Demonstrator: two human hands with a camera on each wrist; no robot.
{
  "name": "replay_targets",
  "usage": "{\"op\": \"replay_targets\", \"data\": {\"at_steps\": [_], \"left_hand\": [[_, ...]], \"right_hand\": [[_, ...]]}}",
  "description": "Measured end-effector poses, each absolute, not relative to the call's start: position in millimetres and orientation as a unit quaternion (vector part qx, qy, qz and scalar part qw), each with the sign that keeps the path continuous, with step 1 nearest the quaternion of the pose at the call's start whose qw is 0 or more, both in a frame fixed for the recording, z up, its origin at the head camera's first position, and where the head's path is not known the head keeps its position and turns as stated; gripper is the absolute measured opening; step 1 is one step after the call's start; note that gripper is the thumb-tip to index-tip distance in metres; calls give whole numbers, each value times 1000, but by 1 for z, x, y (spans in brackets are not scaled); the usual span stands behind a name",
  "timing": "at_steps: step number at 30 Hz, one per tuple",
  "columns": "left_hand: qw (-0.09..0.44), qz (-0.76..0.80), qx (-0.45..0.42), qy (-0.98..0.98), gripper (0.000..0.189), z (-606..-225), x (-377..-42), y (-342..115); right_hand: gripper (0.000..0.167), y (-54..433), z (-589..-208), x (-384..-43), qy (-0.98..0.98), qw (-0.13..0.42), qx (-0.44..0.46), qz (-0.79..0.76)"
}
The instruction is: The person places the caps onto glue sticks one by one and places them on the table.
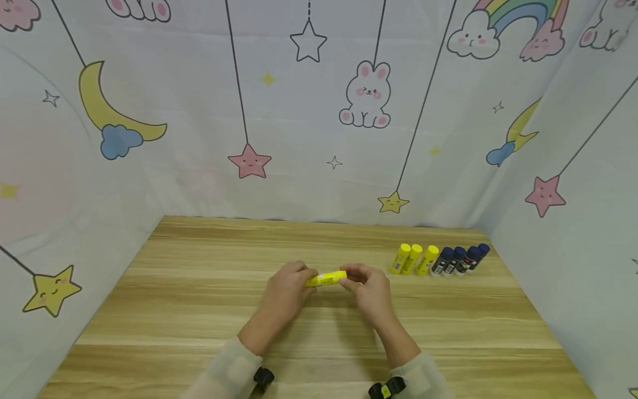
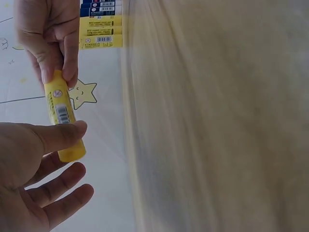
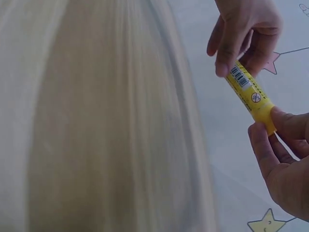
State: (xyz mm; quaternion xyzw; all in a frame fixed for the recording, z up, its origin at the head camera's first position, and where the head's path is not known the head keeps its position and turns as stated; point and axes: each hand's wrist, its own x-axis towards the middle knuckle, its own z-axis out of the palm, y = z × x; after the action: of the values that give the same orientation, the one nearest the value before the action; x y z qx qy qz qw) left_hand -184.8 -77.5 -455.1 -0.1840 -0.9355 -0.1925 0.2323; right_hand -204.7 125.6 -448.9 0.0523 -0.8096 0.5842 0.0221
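A yellow glue stick lies roughly level between both hands, above the middle of the table. My left hand pinches one end between thumb and fingers. At the other end, my right hand grips the stick with its thumb and fingertips. The left wrist view shows a barcode and small print along the yellow glue stick, with the left thumb lying across it. Seen from the right wrist, the glue stick slants between the two hands. Whether its cap is loose, I cannot tell.
Three yellow glue sticks stand at the back right of the wood-grain table. Beside them, further right, is a row of several dark-blue-capped sticks. A white printed cloth hangs behind and at both sides.
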Motion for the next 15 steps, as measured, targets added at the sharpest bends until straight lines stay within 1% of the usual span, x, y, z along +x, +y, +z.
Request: {"op": "replay_targets", "data": {"at_steps": [7,11,15], "left_hand": [[191,-192,-144,-952,32,-456,-188,-82],[184,-195,-138,-953,30,-458,-188,-86],[181,-198,-140,-953,29,-459,-190,-88]], "right_hand": [[21,142,-430,-216,-866,30,56,496],[23,154,-413,-224,-901,30,78,427],[25,171,-392,-239,-937,45,119,325]]}}
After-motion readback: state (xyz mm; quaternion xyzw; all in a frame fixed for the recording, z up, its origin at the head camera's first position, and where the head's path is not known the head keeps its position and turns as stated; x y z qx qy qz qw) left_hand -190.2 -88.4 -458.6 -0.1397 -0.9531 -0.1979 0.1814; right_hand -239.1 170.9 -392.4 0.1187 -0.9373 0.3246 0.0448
